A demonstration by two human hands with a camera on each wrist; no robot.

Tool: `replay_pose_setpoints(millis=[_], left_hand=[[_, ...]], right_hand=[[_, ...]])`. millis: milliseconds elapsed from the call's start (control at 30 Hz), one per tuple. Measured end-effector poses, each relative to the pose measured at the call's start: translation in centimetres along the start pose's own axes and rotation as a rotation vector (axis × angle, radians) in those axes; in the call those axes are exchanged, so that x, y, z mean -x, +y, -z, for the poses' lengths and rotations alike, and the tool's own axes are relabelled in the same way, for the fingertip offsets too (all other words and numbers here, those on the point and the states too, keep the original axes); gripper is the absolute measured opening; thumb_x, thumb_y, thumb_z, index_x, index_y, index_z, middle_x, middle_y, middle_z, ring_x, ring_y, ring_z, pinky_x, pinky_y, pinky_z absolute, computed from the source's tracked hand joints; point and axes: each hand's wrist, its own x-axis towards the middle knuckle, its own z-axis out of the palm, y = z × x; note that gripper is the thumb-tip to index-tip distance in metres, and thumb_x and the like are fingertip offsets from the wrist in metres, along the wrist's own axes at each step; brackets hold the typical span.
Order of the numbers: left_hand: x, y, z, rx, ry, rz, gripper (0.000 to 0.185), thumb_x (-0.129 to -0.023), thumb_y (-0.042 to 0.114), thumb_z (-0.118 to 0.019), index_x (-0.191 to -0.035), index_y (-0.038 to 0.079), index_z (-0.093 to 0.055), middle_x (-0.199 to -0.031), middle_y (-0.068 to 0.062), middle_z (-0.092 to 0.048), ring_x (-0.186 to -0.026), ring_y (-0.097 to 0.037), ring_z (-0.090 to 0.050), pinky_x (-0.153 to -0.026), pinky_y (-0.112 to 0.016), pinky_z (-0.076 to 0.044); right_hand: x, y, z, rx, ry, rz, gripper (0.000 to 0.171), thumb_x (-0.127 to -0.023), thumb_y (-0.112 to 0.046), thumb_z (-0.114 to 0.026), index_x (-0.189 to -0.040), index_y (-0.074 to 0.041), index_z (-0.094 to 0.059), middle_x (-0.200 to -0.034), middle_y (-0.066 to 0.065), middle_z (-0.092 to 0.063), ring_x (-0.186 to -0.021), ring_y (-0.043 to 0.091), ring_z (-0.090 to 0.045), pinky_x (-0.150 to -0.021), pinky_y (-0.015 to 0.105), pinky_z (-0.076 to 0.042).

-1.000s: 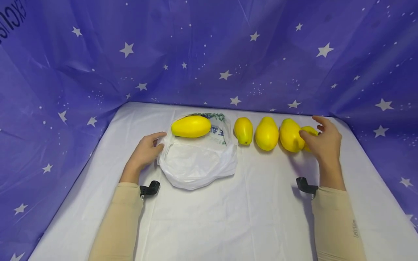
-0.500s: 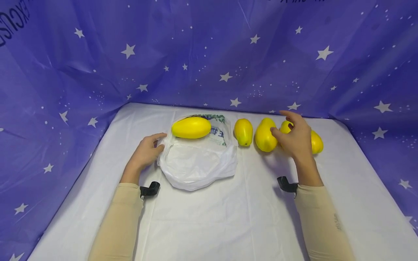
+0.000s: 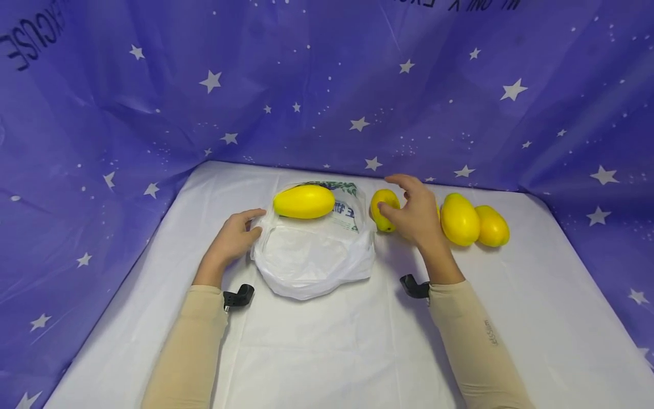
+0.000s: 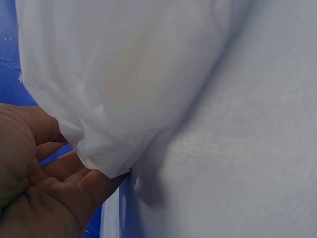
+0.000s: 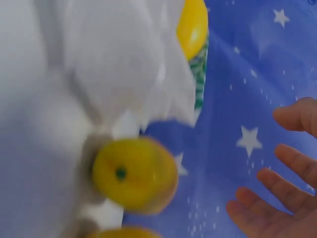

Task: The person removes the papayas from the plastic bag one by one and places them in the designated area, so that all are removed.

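Staged recording booth: a white-covered table is enclosed behind and on both sides by a purple star-printed backdrop.

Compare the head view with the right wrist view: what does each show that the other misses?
Head only: left hand at the bag's edge, two mangoes right of the right hand, both sleeves. Right wrist only: the nearest mango's stem end and the spread fingers, apart from it. Both: white bag, mango on it, star cloth.
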Motion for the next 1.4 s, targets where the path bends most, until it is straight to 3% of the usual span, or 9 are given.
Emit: replay_pose_setpoints(millis=[267,500,667,900,1033,1200,1400], left_hand=[[0.1,0.0,0.1,0.007,0.004,0.005,0.046,-0.098,0.013,-0.052,-0.143,0.007,-0.048,-0.149,-0.017,-0.041,-0.136,-0.039,-0.036,-0.113,-0.052,-0.03],[0.0,0.2,-0.1,-0.001,0.015,-0.011,0.046,-0.097,0.012,-0.053,-0.142,0.007,-0.05,-0.147,-0.018,-0.044,-0.138,-0.035,-0.035,-0.114,-0.052,-0.028],[-0.1,0.1,-0.2,0.001,0.018,-0.015,0.046,-0.097,0.011,-0.053,-0.142,0.006,-0.05,-0.147,-0.019,-0.044,-0.138,-0.035,-0.034,-0.114,-0.051,-0.027],[0.0,0.1,-0.1,0.001,0.027,-0.014,0.045,-0.096,0.01,-0.054,-0.141,0.005,-0.05,-0.146,-0.019,-0.045,-0.138,-0.033,-0.035,-0.115,-0.05,-0.027],[0.0,0.2,-0.1,0.001,0.024,-0.016,0.045,-0.096,0.01,-0.054,-0.141,0.006,-0.05,-0.146,-0.018,-0.045,-0.138,-0.033,-0.035,-0.115,-0.05,-0.026],[0.0,0.1,-0.2,0.005,0.028,-0.013,0.045,-0.096,0.011,-0.054,-0.141,0.007,-0.051,-0.146,-0.018,-0.045,-0.139,-0.033,-0.034,-0.115,-0.05,-0.027],[0.0,0.0,0.0,0.006,0.031,-0.008,0.046,-0.096,0.01,-0.054,-0.142,0.007,-0.051,-0.146,-0.018,-0.045,-0.139,-0.033,-0.034,-0.115,-0.05,-0.026]], right_hand=[[-1.0,-2.6,-3.3,-0.014,-0.066,0.054,0.048,-0.077,-0.019,-0.078,-0.123,-0.012,-0.066,-0.13,0.008,-0.059,-0.113,0.028,-0.055,-0.089,0.042,-0.049],[-1.5,-4.3,-5.3,-0.031,-0.094,0.076,0.048,-0.077,-0.019,-0.078,-0.123,-0.014,-0.066,-0.131,0.006,-0.059,-0.12,0.024,-0.054,-0.094,0.041,-0.05],[-2.1,-5.1,-6.5,-0.059,-0.12,0.084,0.046,-0.078,-0.02,-0.078,-0.122,-0.014,-0.067,-0.129,0.005,-0.06,-0.117,0.024,-0.055,-0.09,0.039,-0.05],[-3.3,-5.6,-8.6,-0.118,-0.24,0.059,0.045,-0.079,-0.02,-0.078,-0.121,-0.014,-0.067,-0.124,0.001,-0.062,-0.108,0.021,-0.056,-0.093,0.037,-0.047],[-3.9,-5.2,-10.1,-0.142,-0.312,0.074,0.043,-0.079,-0.019,-0.08,-0.12,-0.014,-0.068,-0.123,-0.002,-0.062,-0.111,0.022,-0.056,-0.098,0.035,-0.046],[-4.4,-4.9,-11.8,-0.092,-0.372,0.114,0.046,-0.078,-0.019,-0.081,-0.121,-0.015,-0.067,-0.127,-0.002,-0.062,-0.12,0.018,-0.053,-0.106,0.03,-0.039],[-4.7,-4.4,-13.2,0.053,-0.401,0.158,0.051,-0.077,-0.024,-0.082,-0.124,-0.018,-0.065,-0.135,-0.003,-0.057,-0.127,0.021,-0.047,-0.111,0.034,-0.032]])
